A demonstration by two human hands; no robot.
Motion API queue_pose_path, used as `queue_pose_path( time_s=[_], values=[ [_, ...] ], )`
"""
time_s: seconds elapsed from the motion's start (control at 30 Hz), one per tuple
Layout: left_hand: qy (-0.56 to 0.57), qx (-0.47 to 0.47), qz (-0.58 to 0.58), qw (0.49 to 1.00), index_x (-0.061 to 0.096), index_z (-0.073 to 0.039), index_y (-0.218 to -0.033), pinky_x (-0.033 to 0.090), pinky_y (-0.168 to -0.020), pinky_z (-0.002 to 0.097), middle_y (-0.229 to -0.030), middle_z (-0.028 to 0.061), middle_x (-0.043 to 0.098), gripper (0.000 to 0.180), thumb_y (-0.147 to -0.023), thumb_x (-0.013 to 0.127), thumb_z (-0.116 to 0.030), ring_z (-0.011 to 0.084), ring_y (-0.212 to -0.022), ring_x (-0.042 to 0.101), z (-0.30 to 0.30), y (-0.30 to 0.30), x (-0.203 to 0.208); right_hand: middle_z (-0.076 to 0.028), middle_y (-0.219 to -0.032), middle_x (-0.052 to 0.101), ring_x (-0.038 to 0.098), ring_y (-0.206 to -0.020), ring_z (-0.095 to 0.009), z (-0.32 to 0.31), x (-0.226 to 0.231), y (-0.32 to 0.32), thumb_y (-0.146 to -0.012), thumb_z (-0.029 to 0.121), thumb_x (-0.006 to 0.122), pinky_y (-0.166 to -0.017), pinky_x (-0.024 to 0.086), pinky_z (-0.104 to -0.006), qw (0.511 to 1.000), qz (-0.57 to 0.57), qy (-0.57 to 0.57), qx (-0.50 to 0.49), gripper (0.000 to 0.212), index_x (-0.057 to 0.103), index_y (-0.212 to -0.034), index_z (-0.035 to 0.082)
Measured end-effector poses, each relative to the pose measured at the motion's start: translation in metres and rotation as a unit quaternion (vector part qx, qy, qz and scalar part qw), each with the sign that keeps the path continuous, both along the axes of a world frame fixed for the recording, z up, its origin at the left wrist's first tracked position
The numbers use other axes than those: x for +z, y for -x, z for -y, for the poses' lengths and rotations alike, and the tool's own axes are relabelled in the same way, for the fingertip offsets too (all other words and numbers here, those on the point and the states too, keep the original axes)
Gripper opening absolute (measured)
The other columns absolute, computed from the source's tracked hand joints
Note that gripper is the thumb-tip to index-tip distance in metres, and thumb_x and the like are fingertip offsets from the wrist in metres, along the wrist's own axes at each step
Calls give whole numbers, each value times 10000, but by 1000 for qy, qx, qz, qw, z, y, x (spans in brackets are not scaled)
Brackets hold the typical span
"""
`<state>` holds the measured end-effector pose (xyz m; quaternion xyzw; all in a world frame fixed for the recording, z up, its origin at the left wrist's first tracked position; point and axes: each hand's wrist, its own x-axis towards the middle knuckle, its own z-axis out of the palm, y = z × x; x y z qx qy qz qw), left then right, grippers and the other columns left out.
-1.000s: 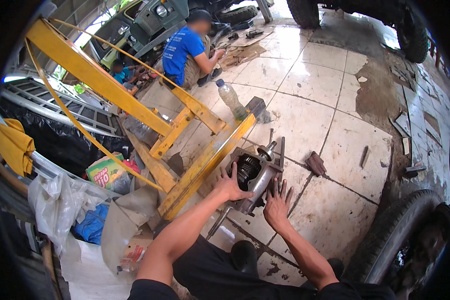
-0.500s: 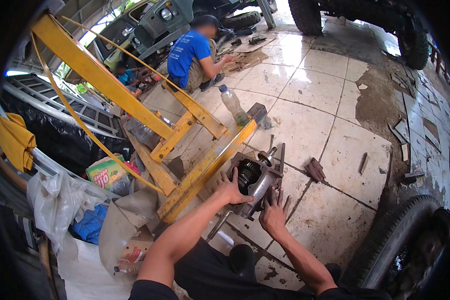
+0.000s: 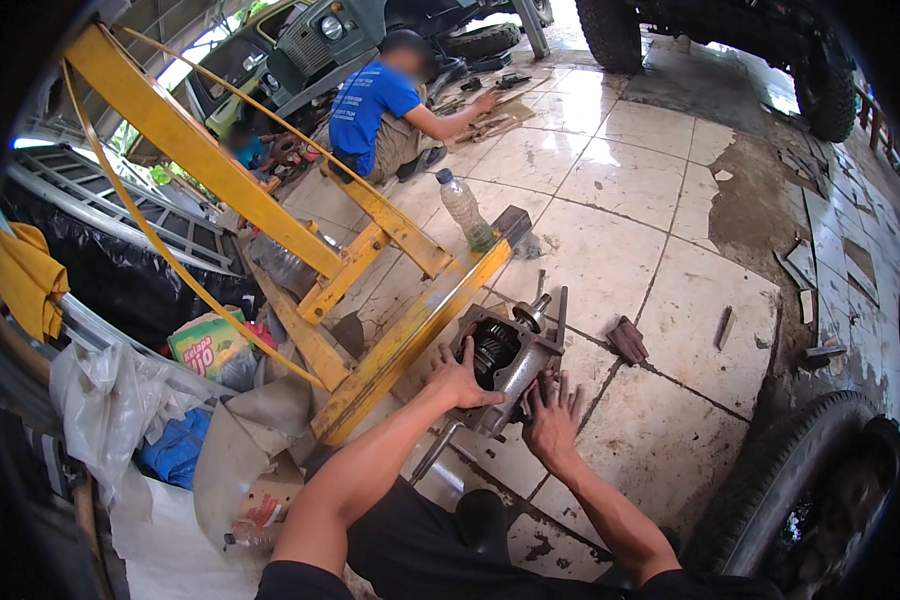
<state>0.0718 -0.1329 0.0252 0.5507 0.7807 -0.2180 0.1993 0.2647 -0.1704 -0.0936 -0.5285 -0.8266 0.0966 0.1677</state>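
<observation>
A grey metal gearbox housing [image 3: 526, 378] lies on the tiled floor before me, gears [image 3: 494, 347] showing through its opening. From its far end sticks a shaft with a round bearing [image 3: 533, 313]. My left hand [image 3: 456, 382] grips the housing's near left corner, its thumb stretched along the near edge and a finger on the rim. Against the right side rests my right hand [image 3: 553, 422], open with fingers spread and dirty; its fingertips touch or nearly touch the metal. A metal rod or lever [image 3: 436, 452] juts out from the near end. The housing's underside is hidden.
A yellow steel hoist frame [image 3: 410, 345] stands close on the left, a plastic bottle [image 3: 462, 208] beside its foot. Brown blocks [image 3: 627, 341] lie right of the gearbox. A large tyre [image 3: 785, 490] is near right. A person in blue [image 3: 370, 118] squats further off.
My right hand has shifted slightly, its fingers closer to the housing's side. My left hand stays put. The person in blue has reached an arm out to the right.
</observation>
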Motion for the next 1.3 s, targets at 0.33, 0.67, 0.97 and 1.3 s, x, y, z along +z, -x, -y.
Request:
queue_pose_path(
  time_s=[0.33, 0.67, 0.97, 1.3],
  values=[
    [23, 7, 29, 999, -129, -83, -1546, 161, -1171, 573, -1526, 424, -16, 1516, -530, 638, -906, 580, -1424, 62, 0, 5, 2, -172, -1558, 333, 183, -1459, -468, -8, 0, -5, -833, 235, 571, -1150, 101, -661, 993, -91, 66, 31, 555, 541, -1379, 141],
    [15, -9, 19, 1000, -135, -43, -1536, 138, -1184, 548, -1507, 452, -2, 1515, -550, 631, -901, 558, -1436, 51, -3, 3, 4, -119, -1535, 385, 228, -1467, -386, -20, 1, -15, -806, 193, 591, -1162, 129, -632, 998, -48, -14, -34, 540, 577, -1345, 155],
    [-36, -44, 31, 998, 127, 50, -1526, 267, -1166, 490, -1520, 416, 111, 1366, -623, 691, -806, 514, -1417, 235, -8, -5, 17, -123, -1074, 700, 654, -974, -210, -44, 69, -64, -882, 113, 494, -903, 501, -326, 710, -514, 464, 125, 297, 694, -1064, -10],
    [-232, 2, 502, 834, 673, 34, -1074, 466, -849, 282, -955, 66, 683, 491, -987, 563, -436, 111, -915, 575, 11, -82, 97, -97, -1066, 678, 645, -956, -179, -41, 121, -90, -804, 8, 612, -893, 515, -299, 515, -708, 477, 76, 361, 622, -1162, -33]
  ],
)
